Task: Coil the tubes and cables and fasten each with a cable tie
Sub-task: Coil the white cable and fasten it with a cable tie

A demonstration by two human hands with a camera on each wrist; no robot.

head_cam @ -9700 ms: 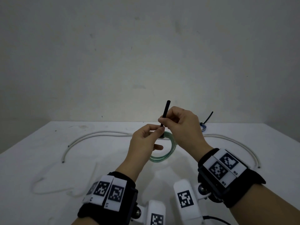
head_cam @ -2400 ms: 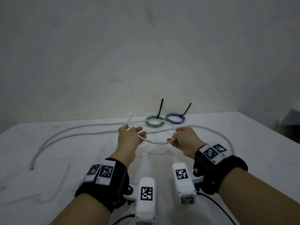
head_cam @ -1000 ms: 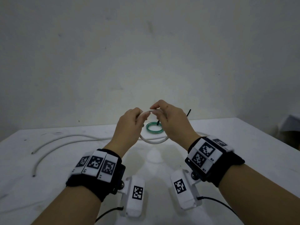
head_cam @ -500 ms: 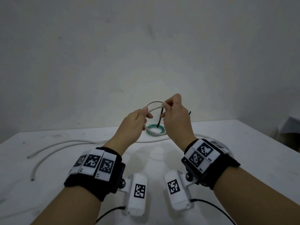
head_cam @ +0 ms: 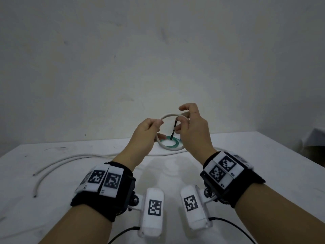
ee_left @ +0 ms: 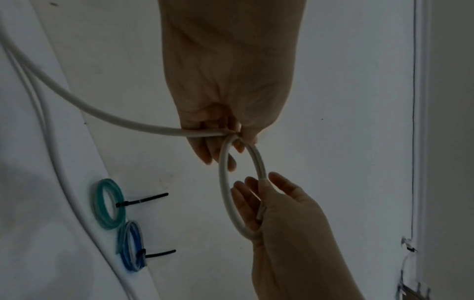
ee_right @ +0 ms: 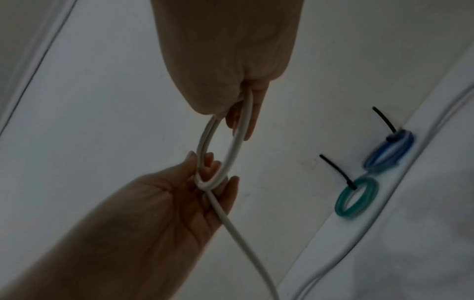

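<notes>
A white tube (head_cam: 168,115) is bent into a ring held up in the air between my hands. My left hand (head_cam: 156,123) pinches the place where the tube crosses itself on the ring's left side. My right hand (head_cam: 182,118) holds the ring's right side, with the tube running between its fingers (ee_left: 256,194) and its index finger lifted. The tube's free length (ee_left: 77,101) hangs from my left hand down to the table. Behind the ring a green coil (head_cam: 169,143) with a black cable tie (head_cam: 174,128) lies on the table. A tied blue coil (ee_left: 130,245) lies next to it.
Two white strands (head_cam: 58,166) trail over the white table (head_cam: 263,155) to the left, their ends near the left edge. One white strand (ee_right: 372,219) runs on the table close by the coils. A plain wall stands behind the table.
The white ring has grown wider and rounder between my hands. My right hand's upper fingers have lifted and spread. Earlier I set the tied green coil down by the blue one.
</notes>
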